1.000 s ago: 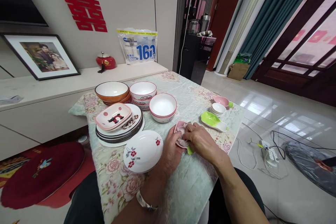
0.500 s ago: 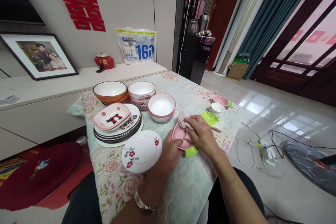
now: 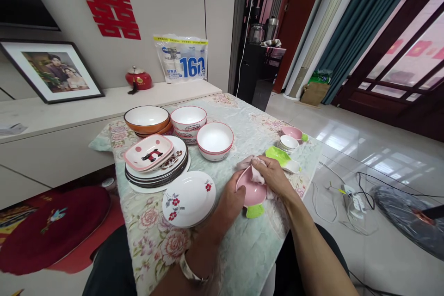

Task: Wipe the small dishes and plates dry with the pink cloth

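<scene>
Glossy pink bowl [image 3: 255, 190] with a green leaf-shaped handle [image 3: 255, 212]: held in front of the body, over the near right part of the tabletop [image 3: 239, 259] with its floral cover. Long axis runs from handle to far rim, nearly straight away from the person, far end leaning slightly left. Handle points toward the body; hollow faces up, tilted back toward the person. Contact between base and tabletop: cannot tell.

Left hand [image 3: 233, 198]: grip narrow, holding the bowl's left wall, thumb inside the rim; fingers beneath mostly hidden. Right hand [image 3: 274, 175]: grip bunched on a pale pinkish-white soft cloth [image 3: 257, 174], pressed at the bowl's far right rim.

Edges and room: tabletop's right edge runs slantwise beyond the right forearm. White round plate with red flowers [image 3: 189, 199] lies near the left wrist, limiting room leftward. Green-and-white leaf-shaped ceramic dish [image 3: 278, 156] lies just beyond the right hand. Open surface beyond the bowl, between the white red-rimmed bowls [image 3: 215, 141] and the stacked small white dishes [image 3: 288, 143]; another bare strip nearer the body.
</scene>
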The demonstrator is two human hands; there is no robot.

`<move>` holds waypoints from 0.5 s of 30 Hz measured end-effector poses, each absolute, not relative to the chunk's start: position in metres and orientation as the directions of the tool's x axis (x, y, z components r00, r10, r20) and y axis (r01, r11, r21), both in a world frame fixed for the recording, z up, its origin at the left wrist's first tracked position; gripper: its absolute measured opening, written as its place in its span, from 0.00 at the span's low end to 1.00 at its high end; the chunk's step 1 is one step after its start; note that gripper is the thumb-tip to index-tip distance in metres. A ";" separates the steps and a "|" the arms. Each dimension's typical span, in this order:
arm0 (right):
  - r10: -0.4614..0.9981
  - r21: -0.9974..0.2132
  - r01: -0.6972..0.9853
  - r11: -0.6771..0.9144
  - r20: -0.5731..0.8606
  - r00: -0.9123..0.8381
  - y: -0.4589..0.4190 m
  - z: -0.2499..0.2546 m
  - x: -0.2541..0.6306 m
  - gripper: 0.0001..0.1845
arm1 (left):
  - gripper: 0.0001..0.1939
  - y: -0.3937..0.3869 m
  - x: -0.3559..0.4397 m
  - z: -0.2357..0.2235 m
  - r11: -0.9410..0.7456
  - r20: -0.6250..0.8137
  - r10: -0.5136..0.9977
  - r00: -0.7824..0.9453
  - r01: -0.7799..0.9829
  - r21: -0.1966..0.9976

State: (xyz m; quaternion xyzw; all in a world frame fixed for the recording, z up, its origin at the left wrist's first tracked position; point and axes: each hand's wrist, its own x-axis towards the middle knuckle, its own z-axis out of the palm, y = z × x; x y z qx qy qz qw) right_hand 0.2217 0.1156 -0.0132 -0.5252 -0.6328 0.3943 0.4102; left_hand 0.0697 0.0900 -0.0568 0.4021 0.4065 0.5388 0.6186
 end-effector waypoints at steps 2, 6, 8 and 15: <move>0.993 -0.958 0.274 0.078 0.051 -0.106 0.116 -0.017 0.220 0.24 | 0.22 0.091 0.069 -0.059 0.085 -0.080 0.996 0.031 -0.254 0.963; 0.981 -0.978 0.206 0.043 0.002 -0.193 0.115 -0.018 0.220 0.25 | 0.21 0.094 0.067 -0.062 0.061 -0.077 0.994 -0.071 -0.209 0.976; 0.971 -0.973 0.223 0.056 0.001 -0.240 0.114 -0.014 0.221 0.24 | 0.22 0.094 0.066 -0.063 0.042 -0.065 0.993 -0.096 -0.222 0.974; 0.960 -0.924 0.382 0.013 -0.095 -0.264 0.106 -0.005 0.218 0.13 | 0.23 0.096 0.065 -0.064 0.025 -0.045 0.980 -0.196 -0.103 0.994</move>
